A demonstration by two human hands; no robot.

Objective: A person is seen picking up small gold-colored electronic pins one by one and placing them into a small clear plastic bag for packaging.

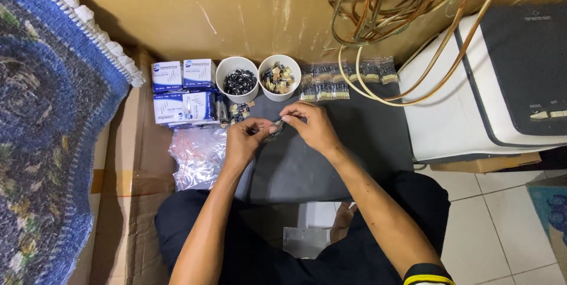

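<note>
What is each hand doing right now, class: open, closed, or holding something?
Left hand: closed, pinching a small metallic part, too tiny to identify.
Right hand: closed in a fingertip grip on the same part.

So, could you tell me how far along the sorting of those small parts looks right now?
Done: two white cups, the left cup with dark pieces and the right cup with mixed ones, are partly filled. In hand: the left hand and right hand pinch one small part between them. Left: taped component strips and a clear plastic bag.
</note>
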